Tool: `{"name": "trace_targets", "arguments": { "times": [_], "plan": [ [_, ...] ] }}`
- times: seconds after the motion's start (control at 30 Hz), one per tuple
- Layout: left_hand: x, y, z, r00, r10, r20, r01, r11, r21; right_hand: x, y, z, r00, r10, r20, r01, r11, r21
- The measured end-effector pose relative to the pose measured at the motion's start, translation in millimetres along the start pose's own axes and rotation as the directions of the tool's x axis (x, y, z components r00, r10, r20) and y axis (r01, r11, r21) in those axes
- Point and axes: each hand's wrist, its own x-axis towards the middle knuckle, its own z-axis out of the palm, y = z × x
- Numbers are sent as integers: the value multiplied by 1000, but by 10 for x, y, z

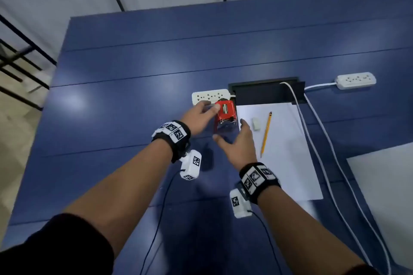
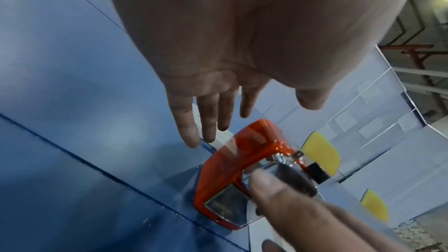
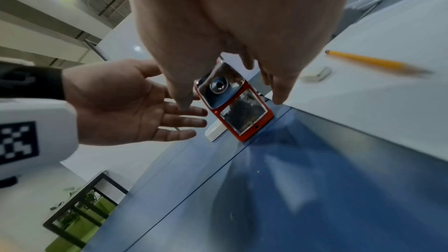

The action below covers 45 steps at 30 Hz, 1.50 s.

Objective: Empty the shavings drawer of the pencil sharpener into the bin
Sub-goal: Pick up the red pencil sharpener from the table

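Both grips open, fingers straight, holding nothing. Left hand [image 1: 199, 116] just left of the red pencil sharpener [image 1: 225, 114], thumb at its top edge; contact unclear. Right hand [image 1: 239, 143] just on the near side, spread toward its clear shavings drawer [image 3: 244, 111], dark shavings visible inside, drawer seated in the body. Sharpener upright on the blue tabletop [image 1: 134, 73], between the two grips. Label on top too blurred to read. Beyond: white power strip [image 1: 210, 96]. Right of the right grip: paper sheet [image 1: 288, 140] with eraser [image 1: 256, 123] and yellow pencil [image 1: 266, 134].

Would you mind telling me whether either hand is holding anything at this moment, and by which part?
Nothing is held. Both hands are open beside the red pencil sharpener: the left hand at its left side, the right hand in front of it, neither gripping it.
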Motion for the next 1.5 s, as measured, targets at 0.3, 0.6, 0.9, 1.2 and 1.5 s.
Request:
{"name": "trace_targets", "arguments": {
  "times": [0.3, 0.6, 0.9, 1.2, 1.5],
  "plan": [
    [372, -147, 227, 999, -26, 23, 26, 999, 24, 313, -76, 244, 990, 105, -92, -102, 994, 35],
    [-181, -234, -26, 999, -39, 8, 37, 974, 222, -45, -200, 225, 997, 72, 5, -71, 990, -125],
    [-1862, -1217, -581, 998, -58, -25, 63, 964, 258, -1309, -329, 429, 908, -74, 412, 128, 986, -106],
    [-3156, -2264, -506, 996, -73, -58, 87, 957, 278, -2337, -248, 845, 758, -71, 648, 192, 974, -117],
    [-3582, -2725, -344, 997, -60, -50, 66, 989, 133, -2789, -165, 1008, 746, -26, 665, 259, 932, -254]
  ]
}}
